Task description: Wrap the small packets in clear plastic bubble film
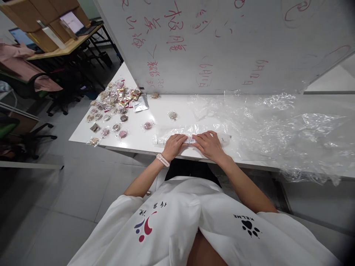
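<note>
Both hands meet at the table's front edge over a clear plastic bag (177, 132), which lies stretched sideways with a row of small dark marks along its near side. My left hand (175, 145) has its fingers bent together over the plastic, a pale band on its wrist. My right hand (209, 146) grips the same plastic just to the right, with its fingers curled over it. Between the fingertips shows a small patch of pink-and-white print. What lies under the fingers is hidden. A pink wrapped piece (148, 125) and a brownish wrapped piece (173, 115) lie behind and left.
Several wrapped pieces (111, 96) are heaped at the table's left end beside a silver pouch (141, 103). Crumpled clear plastic sheeting (299, 136) covers the right side and hangs over the front edge. A whiteboard (222, 48) stands along the back. Another person's pink sleeve (16, 55) is far left.
</note>
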The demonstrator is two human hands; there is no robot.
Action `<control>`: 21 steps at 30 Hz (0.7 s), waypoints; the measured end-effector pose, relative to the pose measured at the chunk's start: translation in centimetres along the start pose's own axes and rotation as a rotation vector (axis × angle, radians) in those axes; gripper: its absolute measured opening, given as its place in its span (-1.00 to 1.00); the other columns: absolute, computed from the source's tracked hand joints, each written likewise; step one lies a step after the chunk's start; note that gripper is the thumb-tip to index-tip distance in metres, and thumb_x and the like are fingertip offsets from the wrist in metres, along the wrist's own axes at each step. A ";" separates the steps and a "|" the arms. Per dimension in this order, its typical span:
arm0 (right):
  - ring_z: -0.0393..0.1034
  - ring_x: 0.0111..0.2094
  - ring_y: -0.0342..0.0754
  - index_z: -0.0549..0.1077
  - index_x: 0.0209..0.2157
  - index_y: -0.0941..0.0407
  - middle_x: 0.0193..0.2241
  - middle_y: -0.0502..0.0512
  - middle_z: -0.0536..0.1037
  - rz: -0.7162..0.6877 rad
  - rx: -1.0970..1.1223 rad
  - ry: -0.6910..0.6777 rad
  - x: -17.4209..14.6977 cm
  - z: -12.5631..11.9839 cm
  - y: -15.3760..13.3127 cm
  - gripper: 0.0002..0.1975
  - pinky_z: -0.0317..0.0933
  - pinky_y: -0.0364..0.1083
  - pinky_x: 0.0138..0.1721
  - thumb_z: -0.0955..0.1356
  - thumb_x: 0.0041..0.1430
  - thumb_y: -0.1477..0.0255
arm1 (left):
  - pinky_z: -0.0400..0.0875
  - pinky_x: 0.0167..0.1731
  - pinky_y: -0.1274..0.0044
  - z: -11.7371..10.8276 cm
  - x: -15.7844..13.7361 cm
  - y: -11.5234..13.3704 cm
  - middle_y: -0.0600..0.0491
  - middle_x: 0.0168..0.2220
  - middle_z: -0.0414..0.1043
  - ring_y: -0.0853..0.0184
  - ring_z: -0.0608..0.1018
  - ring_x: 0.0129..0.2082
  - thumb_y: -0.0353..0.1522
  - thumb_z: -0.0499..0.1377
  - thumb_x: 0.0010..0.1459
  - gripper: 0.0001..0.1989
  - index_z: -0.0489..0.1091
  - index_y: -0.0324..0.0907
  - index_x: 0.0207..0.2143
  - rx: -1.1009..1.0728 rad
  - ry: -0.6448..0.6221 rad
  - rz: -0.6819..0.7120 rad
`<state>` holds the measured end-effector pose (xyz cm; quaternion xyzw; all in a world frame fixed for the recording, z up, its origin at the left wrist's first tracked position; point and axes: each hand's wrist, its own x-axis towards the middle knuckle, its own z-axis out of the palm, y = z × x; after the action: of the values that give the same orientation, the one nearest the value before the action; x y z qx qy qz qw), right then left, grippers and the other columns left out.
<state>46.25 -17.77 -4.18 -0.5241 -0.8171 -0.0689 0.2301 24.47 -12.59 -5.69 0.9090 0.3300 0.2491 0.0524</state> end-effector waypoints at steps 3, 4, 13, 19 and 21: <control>0.36 -0.10 0.05 0.53 -0.13 0.11 -0.14 0.16 0.59 0.242 -0.125 0.288 -2.2 -1.3 0.5 -0.76 0.04 0.05 -0.02 0.27 0.38 0.32 | 0.48 -0.07 0.32 0.4 -0.5 -0.1 -0.13 -0.03 0.55 0.18 0.57 -0.03 -0.20 0.07 0.35 -0.67 0.42 -0.17 0.03 -0.027 0.069 0.007; 0.36 -0.16 0.04 0.54 -0.23 0.11 -0.24 0.16 0.59 0.352 -0.164 0.367 -3.4 -1.7 0.6 -0.76 0.06 0.03 -0.09 0.27 0.37 0.32 | 0.48 -0.07 0.32 0.5 -0.7 0.0 -0.13 -0.01 0.54 0.18 0.57 -0.02 -0.21 0.06 0.36 -0.68 0.42 -0.16 0.04 -0.034 0.087 0.002; 0.32 -0.21 0.09 0.51 -0.28 0.12 -0.27 0.20 0.53 0.735 -0.094 0.124 -7.7 -1.5 -2.8 -0.60 0.06 0.01 -0.19 0.25 0.33 0.10 | 0.40 -0.14 0.37 1.6 0.1 1.4 -0.02 -0.21 0.59 0.24 0.58 -0.16 -0.31 0.09 0.35 -0.80 0.50 -0.16 -0.22 -0.095 0.203 -0.218; 0.40 -0.18 0.16 0.42 -0.18 0.13 -0.20 0.27 0.52 0.888 0.280 0.165 -3.0 1.3 -2.1 -0.46 0.25 0.11 -0.14 0.36 0.09 -0.07 | 0.36 -0.18 0.39 1.4 0.8 1.5 0.02 -0.31 0.58 0.24 0.55 -0.21 -0.34 0.15 0.30 -0.85 0.48 -0.14 -0.33 -0.106 0.164 -0.291; 0.45 -0.21 0.12 0.36 -0.06 0.13 -0.17 0.25 0.53 0.954 0.520 0.190 -2.4 1.9 -2.0 -0.35 0.33 0.08 -0.19 0.43 -0.01 -0.06 | 0.35 -0.18 0.40 1.4 0.8 1.5 0.02 -0.32 0.57 0.24 0.55 -0.21 -0.35 0.16 0.29 -0.86 0.48 -0.13 -0.33 -0.109 0.156 -0.310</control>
<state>44.76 -19.96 -6.73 -0.7537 -0.4547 0.2002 0.4302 26.54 -13.17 -6.21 0.8209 0.4554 0.3253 0.1139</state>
